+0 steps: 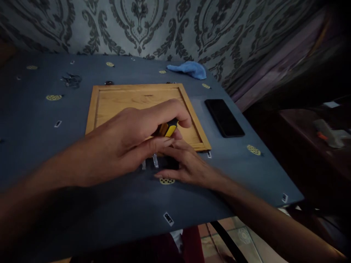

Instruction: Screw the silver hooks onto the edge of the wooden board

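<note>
A yellow and black handle [168, 128], which looks like a screwdriver's, is gripped in my left hand [137, 135], fingers curled round it. Below and to the right of it, my right hand [186, 160] rests at the front edge of a framed wooden panel [137, 96], its thumb apart from its fingers. What my right fingertips touch is hidden behind my left hand. A small shiny metal piece [155, 161] shows at the panel's front edge between my hands. The panel lies flat on the blue table covering [123, 208].
A black phone [224, 117] lies right of the panel. Behind it is a crumpled blue cloth [190, 69]. Small dark metal pieces [71, 80] lie at the back left. Patterned curtain [137, 29] hangs behind the table. A dark reddish surface [307, 135] stands at the right.
</note>
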Demonstrator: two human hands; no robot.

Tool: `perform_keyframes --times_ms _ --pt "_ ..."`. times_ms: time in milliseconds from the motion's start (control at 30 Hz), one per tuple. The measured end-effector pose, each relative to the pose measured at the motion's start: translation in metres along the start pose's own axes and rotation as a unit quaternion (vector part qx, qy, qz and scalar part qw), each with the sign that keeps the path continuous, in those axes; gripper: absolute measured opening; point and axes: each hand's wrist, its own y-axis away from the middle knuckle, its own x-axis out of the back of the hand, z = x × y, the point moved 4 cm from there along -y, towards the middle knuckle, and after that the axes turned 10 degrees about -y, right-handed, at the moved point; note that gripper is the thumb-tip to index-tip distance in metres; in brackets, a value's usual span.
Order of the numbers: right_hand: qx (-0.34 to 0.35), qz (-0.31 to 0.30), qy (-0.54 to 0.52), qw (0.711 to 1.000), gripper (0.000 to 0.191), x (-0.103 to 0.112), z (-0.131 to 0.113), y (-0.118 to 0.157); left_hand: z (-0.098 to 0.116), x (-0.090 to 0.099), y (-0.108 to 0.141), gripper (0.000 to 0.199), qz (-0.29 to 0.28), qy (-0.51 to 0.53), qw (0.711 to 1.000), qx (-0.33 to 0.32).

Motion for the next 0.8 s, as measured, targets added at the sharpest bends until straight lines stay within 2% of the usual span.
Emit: perform_keyframes --times_ms 233,367,533,800 --pt "0.020 0.035 0.000 0.999 0.050 -0.001 0.003 -0.001 0.000 0.001 0.001 0.017 0.004 -0.061 0.998 -0.025" --pt "0.018 0.042 -0.009 0.999 0.050 -0.003 0.005 -0.002 0.000 -0.003 0.001 0.017 -0.002 -0.098 0.995 -0.014" --pt "0.013 0.046 -0.032 0.998 0.044 -0.004 0.006 -0.001 0.003 -0.006 -0.001 0.010 0.055 -0.139 0.989 0.021" --pt "-0.013 0.039 -0.050 0.998 0.035 -0.005 0.007 -0.001 0.005 -0.008 -0.002 0.013 0.068 -0.098 0.992 0.025"
